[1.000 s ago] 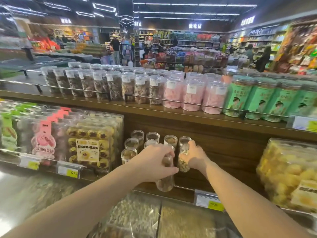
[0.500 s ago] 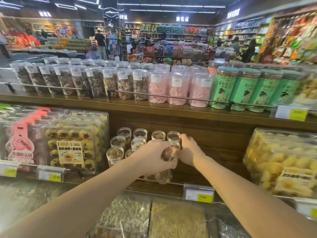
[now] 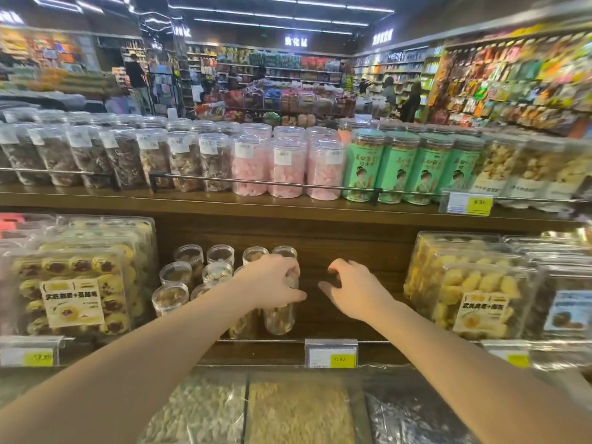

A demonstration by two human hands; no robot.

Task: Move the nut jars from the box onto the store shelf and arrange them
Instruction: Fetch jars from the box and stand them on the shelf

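Head view: at the centre of the frame, a left hand curls its fingers over the top of a clear nut jar standing upright on the lower wooden shelf, gripping it from above. A second jar stands touching it on the left. More clear nut jars stand in rows to the left of centre. The right hand hovers just right of the gripped jar, fingers loosely curled and holding nothing. Boxed pastries fill the lower left, another pastry box the lower right. Pink-filled jars and green canisters line the upper shelf. A yellow price tag hangs below centre.
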